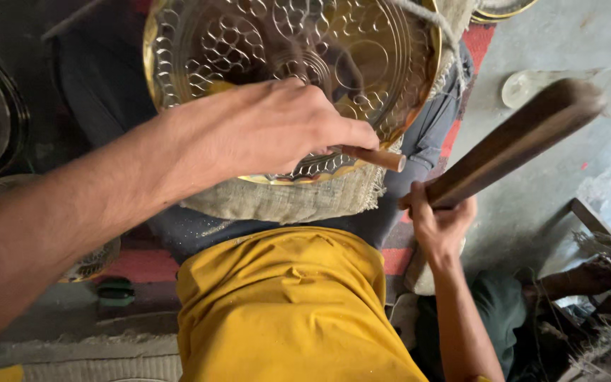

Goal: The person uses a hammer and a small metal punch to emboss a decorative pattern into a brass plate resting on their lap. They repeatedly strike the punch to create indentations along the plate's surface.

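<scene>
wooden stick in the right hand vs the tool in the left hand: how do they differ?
The wooden stick is thick, long and dark brown; the small tool is thin, short and light brown. The right hand holds the stick raised off to the side, clear of the brass plate; the left hand holds the small tool over the plate's rim. Most of the stick shows; only the small tool's end does. Both look wooden and round.

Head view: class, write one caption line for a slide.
Left hand steadies a punch tool on an embossed brass plate; right hand raises a wooden mallet.
</scene>
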The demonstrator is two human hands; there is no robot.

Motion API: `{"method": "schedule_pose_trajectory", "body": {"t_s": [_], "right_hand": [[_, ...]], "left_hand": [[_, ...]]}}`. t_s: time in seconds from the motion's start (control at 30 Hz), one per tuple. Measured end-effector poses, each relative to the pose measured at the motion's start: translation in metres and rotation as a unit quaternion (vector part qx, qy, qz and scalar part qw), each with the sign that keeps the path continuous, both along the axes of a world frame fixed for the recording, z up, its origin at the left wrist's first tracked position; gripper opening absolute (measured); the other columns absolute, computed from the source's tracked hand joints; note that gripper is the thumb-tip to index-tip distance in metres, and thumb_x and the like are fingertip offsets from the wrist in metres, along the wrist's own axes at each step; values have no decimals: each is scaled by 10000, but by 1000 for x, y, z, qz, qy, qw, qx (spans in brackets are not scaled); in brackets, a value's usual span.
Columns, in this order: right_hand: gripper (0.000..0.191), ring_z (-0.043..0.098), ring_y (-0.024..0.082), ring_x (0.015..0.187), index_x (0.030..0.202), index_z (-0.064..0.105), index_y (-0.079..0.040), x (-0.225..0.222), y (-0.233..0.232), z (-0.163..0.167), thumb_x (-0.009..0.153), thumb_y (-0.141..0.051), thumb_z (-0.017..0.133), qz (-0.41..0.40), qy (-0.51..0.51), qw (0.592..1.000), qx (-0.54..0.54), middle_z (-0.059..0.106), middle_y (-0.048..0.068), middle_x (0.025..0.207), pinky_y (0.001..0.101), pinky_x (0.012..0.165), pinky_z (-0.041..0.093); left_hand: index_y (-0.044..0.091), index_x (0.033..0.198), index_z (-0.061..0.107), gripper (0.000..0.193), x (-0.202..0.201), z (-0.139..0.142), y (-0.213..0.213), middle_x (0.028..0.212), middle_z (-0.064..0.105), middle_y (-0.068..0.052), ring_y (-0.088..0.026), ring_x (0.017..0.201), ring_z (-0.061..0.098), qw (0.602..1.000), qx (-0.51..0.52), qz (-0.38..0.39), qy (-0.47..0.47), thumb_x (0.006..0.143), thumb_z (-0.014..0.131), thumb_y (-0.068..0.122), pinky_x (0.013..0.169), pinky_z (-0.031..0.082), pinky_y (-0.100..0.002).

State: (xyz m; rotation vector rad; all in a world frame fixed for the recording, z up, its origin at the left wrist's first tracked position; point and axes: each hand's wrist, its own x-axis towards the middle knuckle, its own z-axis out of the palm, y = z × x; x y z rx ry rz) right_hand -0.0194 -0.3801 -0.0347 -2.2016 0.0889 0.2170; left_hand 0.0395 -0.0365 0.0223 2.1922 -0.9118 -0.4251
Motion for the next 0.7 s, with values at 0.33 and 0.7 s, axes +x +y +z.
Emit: {"method": "schedule_pose_trajectory", "body": {"t_s": [0.33,0.7], "right_hand": [[267,631,203,649,953,580,79,13,14,26,897,-32,816,128,-199,952,-195,638,166,764,360,619,545],[120,714,233,634,926,663,4,102,46,103,882,-48,763,342,-151,897,-236,706,160,751,369,601,583]], "left_hand": [[238,1369,632,706,-6,6,6,907,748,-169,-291,755,756,999,4,43,5,788,617,-164,661,624,-415],[91,1361,595,430,-48,-24,8,953,732,-173,-216,671,734,969,-130,209,8,951,663,-20,520,636,-288]]}}
